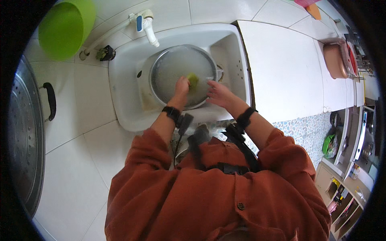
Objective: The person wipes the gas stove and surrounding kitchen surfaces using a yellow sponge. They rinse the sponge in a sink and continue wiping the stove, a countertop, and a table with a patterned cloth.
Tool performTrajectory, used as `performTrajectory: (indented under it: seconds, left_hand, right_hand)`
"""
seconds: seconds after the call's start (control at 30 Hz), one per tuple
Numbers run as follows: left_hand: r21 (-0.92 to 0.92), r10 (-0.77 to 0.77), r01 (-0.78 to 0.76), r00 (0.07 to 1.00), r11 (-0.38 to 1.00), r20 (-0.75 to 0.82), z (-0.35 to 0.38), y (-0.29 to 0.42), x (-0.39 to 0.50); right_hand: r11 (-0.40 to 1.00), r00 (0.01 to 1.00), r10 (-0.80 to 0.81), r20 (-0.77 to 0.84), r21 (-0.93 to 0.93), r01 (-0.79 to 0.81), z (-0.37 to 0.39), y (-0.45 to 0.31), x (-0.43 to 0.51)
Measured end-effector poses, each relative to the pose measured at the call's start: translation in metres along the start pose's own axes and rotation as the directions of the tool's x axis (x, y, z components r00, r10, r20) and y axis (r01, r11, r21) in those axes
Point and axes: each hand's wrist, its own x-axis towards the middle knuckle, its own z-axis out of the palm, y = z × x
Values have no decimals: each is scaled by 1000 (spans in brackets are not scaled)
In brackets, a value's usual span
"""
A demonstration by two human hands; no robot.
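A large round metal pot (212,57) with a loop handle at its right side sits in the white sink (125,90). Its inside looks grey and hazy; I cannot tell whether that is cloudy water. My left hand (181,89) is over the pot, its fingers closed on a blurred yellow-green thing, perhaps a scouring sponge (193,80). Over the pot's right rim, my right hand (221,94) has its fingers apart and holds nothing. Motion blurs both hands.
A white tap (147,28) with a blue lever reaches over the sink's back edge. At left are a green bucket (61,30), a small potted plant (106,53) and a perforated metal vessel (27,141) with a black handle. Right stands a copper-coloured container (334,61) on a white counter (283,69).
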Motion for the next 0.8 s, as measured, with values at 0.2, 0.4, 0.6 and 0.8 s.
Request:
performTrajectory:
  seconds: [0.2, 0.4, 0.6, 0.8]
  left_hand:
    - [115, 424, -446, 888, 887, 178, 29, 41, -87]
    - [-283, 194, -247, 960, 927, -202, 31, 49, -56]
    - [-63, 420, -417, 907, 907, 34, 27, 29, -50]
    - [-508, 117, -26, 982, 861, 148, 10, 57, -57]
  right_hand:
    - [989, 953, 18, 303, 135, -62, 40, -15, 24]
    - [964, 975, -161, 152, 237, 122, 74, 3, 21]
    - [962, 986, -141, 93, 247, 114, 76, -1, 27]
    - [914, 917, -370, 146, -119, 388, 79, 32, 45]
